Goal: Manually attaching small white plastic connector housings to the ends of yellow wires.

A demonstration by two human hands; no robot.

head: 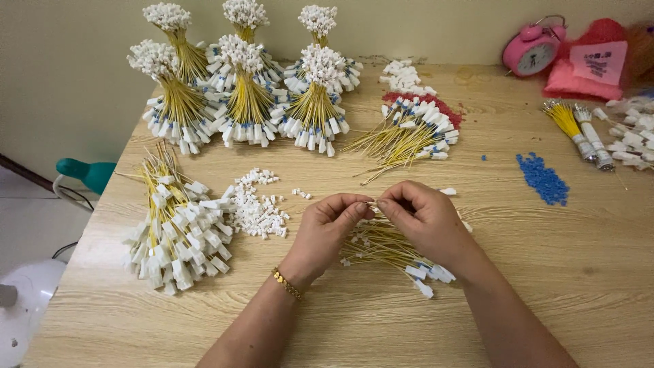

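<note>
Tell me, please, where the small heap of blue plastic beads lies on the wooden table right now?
In the head view, the small heap of blue plastic beads lies on the light wooden table toward its right side, just below the yellow wire bundles with white connectors and beyond the right hand.

Left hand (332,221) and right hand (424,217) pinch a yellow wire (372,204) between fingertips above loose wire bundle (392,249) on wooden tabletop (545,272). Small white connectors (255,208) piled left; blue beads (543,178) right.

Piece pinched between fingers (360,206) too small to tell, white appliance (20,307) cut off
</note>
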